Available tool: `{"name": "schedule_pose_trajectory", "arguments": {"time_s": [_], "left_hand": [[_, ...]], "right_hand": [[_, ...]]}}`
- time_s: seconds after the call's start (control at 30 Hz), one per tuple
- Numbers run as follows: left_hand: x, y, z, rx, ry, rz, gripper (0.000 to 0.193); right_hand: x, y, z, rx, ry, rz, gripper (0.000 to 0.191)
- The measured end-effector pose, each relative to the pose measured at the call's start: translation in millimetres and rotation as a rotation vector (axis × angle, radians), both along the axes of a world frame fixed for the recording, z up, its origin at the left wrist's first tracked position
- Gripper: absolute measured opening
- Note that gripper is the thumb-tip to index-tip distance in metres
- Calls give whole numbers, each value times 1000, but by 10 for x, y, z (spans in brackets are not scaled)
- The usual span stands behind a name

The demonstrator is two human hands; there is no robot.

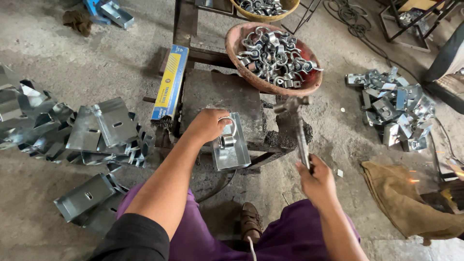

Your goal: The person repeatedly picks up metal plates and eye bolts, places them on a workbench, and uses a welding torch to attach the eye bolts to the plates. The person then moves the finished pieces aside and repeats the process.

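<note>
Metal bracket (231, 145) with a ring clamp (227, 131) on top lies on the steel block (220, 99) at centre. My left hand (208, 124) presses down on both, fingers curled over the ring. My right hand (316, 181), at 4 o'clock, is closed around the welding holder (300, 130). At 1 o'clock I see a bowl (309, 86) of clamps.

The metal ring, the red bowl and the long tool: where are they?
Metal ring (227, 124), head view: its top curve beside the left hand (207, 124).
Red bowl (232, 36), head view: its left rim.
Long tool (302, 142), head view: its shaft above the right hand (316, 181).
</note>
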State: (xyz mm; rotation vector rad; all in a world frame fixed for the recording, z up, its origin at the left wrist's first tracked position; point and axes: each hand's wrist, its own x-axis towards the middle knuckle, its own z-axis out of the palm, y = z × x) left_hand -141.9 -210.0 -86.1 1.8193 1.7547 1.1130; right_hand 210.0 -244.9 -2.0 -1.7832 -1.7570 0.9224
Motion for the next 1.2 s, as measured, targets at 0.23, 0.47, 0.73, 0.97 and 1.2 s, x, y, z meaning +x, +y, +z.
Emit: {"name": "schedule_pose_trajectory", "arguments": {"time_s": [0.23, 0.47, 0.73, 0.97, 1.2], "left_hand": [[113, 50, 100, -46, -64, 66, 26], [219, 26, 263, -153, -34, 69, 24], [146, 54, 196, -91, -101, 135, 22], [108, 101, -52, 29, 111, -27, 36], [168, 39, -16, -77, 269, 146, 46]], "right_hand": [[830, -286, 958, 806, 139, -47, 21], [624, -475, 872, 1060, 777, 92, 29], [-218, -809, -229, -66, -261, 371, 41], [68, -486, 704, 388, 308, 38, 21], [547, -516, 1066, 861, 760, 123, 22]]}}
